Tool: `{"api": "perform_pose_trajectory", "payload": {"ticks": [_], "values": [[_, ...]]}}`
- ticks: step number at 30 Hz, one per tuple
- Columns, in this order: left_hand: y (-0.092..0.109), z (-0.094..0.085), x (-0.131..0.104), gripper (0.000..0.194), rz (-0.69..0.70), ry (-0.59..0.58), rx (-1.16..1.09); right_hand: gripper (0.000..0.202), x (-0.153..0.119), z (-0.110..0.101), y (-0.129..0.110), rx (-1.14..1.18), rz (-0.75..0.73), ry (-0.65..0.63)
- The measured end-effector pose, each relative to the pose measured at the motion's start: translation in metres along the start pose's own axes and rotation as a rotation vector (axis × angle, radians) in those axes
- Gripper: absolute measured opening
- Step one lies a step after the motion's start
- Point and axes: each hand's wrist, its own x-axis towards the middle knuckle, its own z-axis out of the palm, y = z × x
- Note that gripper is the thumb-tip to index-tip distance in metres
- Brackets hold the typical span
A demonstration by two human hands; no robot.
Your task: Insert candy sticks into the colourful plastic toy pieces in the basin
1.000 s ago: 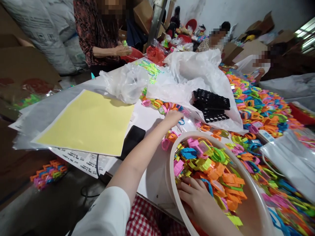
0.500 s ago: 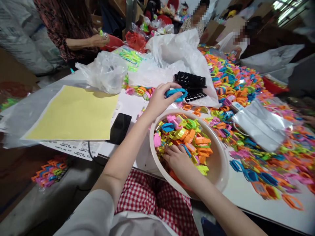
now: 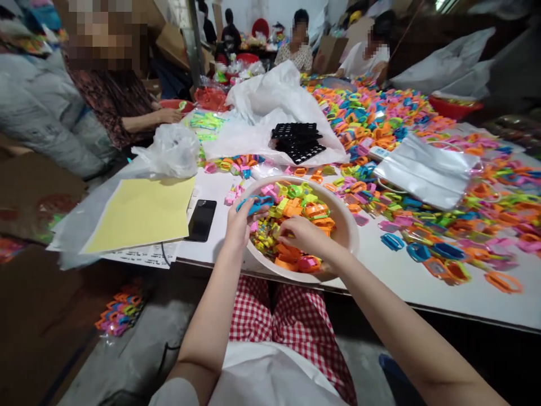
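Observation:
My left hand (image 3: 238, 224) is closed on a blue plastic toy watch (image 3: 262, 201), held at the left rim of a large white bowl (image 3: 353, 239). Inside that bowl lie orange, yellow, green and pink toy watches (image 3: 318, 211), with many tiny yellowish pieces (image 3: 264, 238) on its left side. Over the bowl's middle, my right hand (image 3: 305, 235) has its fingers pinched together just above the tiny pieces. Whatever sits between those fingertips is too small to make out.
Loose toy watches (image 3: 372, 121) are heaped across the table's right side, with a silvery face mask (image 3: 429, 169) on top. Black plastic trays (image 3: 298, 141) rest on white plastic sheeting. Leftward are a phone (image 3: 202, 220), yellow sheet (image 3: 139, 211) and plastic bag (image 3: 175, 151). Other people sit around the table.
My left hand has brought the blue toy watch from beyond the bowl back to its left rim. My right hand has risen from among the pieces, fingers pinched. The view has shifted.

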Motion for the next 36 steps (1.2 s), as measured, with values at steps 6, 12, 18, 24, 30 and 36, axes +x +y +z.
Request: {"api": "perform_pose_trajectory", "payload": {"ticks": [6,12,18,24,30,36], "values": [[-0.010,0.007,-0.005,0.029,-0.017,0.022,0.100,0.023,0.007,0.014,-0.025,-0.269,-0.096,0.012],[-0.012,0.007,-0.006,0.033,0.013,-0.002,0.262,0.026,0.041,0.044,-0.039,-0.317,-0.224,-0.003],[-0.018,0.000,0.001,0.034,0.214,0.017,0.413,0.020,0.034,0.030,-0.020,-0.192,-0.321,0.023],[-0.018,-0.003,-0.003,0.032,0.186,0.085,0.379,0.023,0.018,-0.002,0.006,0.492,-0.063,0.189],[-0.013,0.000,-0.010,0.036,0.055,0.018,0.347,0.035,0.011,-0.005,0.011,1.025,0.067,0.401],[-0.011,0.004,-0.011,0.026,0.194,-0.064,0.301,0.030,0.012,0.000,0.016,1.334,0.149,0.379]]}}
